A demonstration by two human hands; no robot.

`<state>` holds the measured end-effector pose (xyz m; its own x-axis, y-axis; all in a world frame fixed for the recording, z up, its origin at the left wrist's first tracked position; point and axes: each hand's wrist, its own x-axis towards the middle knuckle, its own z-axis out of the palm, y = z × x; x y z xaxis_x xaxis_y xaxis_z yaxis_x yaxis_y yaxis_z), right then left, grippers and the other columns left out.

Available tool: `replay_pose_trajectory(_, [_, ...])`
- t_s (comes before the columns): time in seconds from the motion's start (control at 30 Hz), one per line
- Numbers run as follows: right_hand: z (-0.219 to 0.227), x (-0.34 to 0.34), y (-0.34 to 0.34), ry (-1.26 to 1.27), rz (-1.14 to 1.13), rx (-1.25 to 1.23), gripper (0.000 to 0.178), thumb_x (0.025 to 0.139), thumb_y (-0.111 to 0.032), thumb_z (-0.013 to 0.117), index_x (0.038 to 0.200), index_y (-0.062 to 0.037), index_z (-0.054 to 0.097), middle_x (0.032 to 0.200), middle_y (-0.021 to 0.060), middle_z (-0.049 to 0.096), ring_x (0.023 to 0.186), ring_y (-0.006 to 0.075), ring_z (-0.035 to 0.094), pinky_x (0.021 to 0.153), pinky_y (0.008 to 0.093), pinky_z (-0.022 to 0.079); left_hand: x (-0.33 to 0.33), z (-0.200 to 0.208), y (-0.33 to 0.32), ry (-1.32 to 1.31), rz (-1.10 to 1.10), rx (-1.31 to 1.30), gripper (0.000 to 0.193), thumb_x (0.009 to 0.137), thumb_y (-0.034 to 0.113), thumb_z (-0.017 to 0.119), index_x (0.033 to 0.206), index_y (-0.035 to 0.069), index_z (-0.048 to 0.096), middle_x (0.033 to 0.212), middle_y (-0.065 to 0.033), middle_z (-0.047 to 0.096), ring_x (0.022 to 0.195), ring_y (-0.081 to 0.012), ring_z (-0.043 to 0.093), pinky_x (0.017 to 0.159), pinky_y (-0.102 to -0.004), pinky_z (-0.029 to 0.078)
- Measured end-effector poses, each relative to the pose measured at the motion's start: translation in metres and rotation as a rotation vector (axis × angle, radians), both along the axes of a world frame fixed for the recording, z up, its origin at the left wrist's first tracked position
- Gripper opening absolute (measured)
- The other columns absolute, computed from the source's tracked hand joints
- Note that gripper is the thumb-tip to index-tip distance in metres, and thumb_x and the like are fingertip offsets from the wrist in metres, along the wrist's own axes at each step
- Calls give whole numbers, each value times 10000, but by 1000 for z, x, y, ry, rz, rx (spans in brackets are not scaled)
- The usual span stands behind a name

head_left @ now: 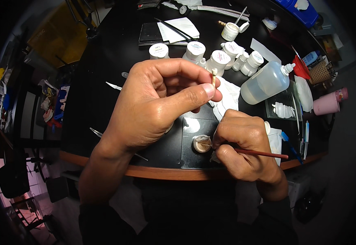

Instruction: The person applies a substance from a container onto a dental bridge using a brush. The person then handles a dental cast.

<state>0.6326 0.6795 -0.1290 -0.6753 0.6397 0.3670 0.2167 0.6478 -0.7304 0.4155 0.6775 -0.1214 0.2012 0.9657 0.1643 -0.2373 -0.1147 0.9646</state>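
Note:
My left hand (157,104) is raised above the dark table and pinches a small cream tooth-shaped piece (214,76) between thumb and forefinger. My right hand (243,147) holds a thin red-handled brush (263,154) like a pen. The brush tip touches a small beige blob (202,143) on a dark glass slab (194,155) near the table's front edge.
Several white jars with lids (194,52) stand in a row behind my hands. A clear squeeze bottle (265,81) lies on its side at the right, near white tissue (227,96). A pink cup (327,104) and a small basket (319,72) sit far right. Metal tools (114,86) lie at the left.

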Motion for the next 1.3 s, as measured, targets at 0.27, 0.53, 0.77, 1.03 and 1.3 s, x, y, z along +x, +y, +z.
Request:
replay_pose_trajectory(0.27, [1, -2, 0, 7, 5, 9, 68, 675, 0, 586, 627, 3, 538, 592, 127, 538, 545, 292, 492, 525, 413, 408, -2, 0, 0, -5, -20, 3, 157, 937, 121, 732, 1014, -13, 706, 991, -148, 741, 906, -142, 733, 678, -226, 521])
replay_pose_trajectory(0.53, [4, 2, 2, 34, -12, 27, 37, 640, 1, 578, 614, 3, 551, 592, 121, 553, 533, 275, 495, 510, 388, 403, 0, 1, 1, -3, -2, -20, 153, 938, 117, 735, 1011, -15, 711, 996, -151, 739, 920, -152, 737, 699, -231, 535])
replay_pose_trajectory(0.77, [8, 23, 1, 506, -87, 74, 100, 688, -14, 569, 767, -6, 630, 661, 73, 612, 628, 186, 536, 594, 309, 425, 2, 2, -1, 17, -13, -76, 150, 924, 104, 747, 977, -36, 734, 977, -148, 748, 904, -142, 730, 714, -228, 533])
replay_pose_trajectory(1.03, [11, 17, 2, 418, -188, 516, 267, 700, 60, 679, 955, -20, 685, 788, 68, 705, 686, 178, 599, 646, 291, 474, 6, 6, -5, 52, -80, -128, 132, 913, 75, 738, 977, -41, 736, 912, -157, 760, 859, -152, 736, 706, -238, 539])
replay_pose_trajectory(1.3, [9, 15, 2, 402, -223, 540, 249, 720, 51, 691, 960, -15, 693, 803, 80, 716, 682, 183, 605, 629, 288, 478, 7, 6, -5, 35, -86, -153, 156, 929, 73, 717, 1014, -58, 728, 943, -143, 749, 908, -172, 736, 790, -254, 531])
